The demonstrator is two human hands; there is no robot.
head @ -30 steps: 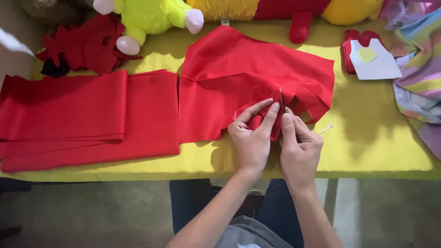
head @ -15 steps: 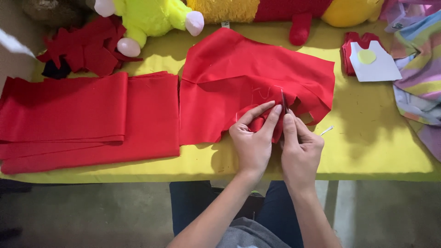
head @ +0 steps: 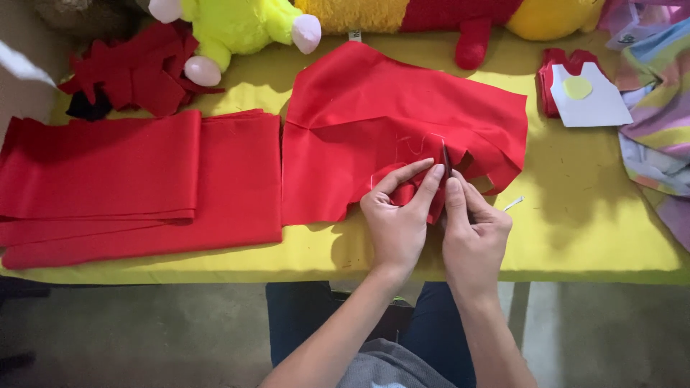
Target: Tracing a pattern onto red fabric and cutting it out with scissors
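A large red cloth (head: 402, 108) lies spread on the yellow table (head: 575, 230). At its near edge my left hand (head: 397, 219) pinches a small red fabric piece (head: 406, 192) between thumb and fingers. My right hand (head: 471, 233) is pressed against the left one and grips a thin dark pointed tool (head: 445, 159), its tip up over the cloth. Faint light lines show on the cloth just above my fingers. What kind of tool it is I cannot make out.
Folded red fabric (head: 136, 179) covers the table's left. Red cut scraps (head: 129, 72) and a yellow-green plush toy (head: 237, 29) lie far left, a yellow and red plush (head: 445, 14) at the back, a white paper pattern on red pieces (head: 586, 97) and striped cloth (head: 658, 136) right.
The small red piece that stuck up above my fingers is now drawn down under them. The dark tool now shows upright over the cloth. Both hands stay in place.
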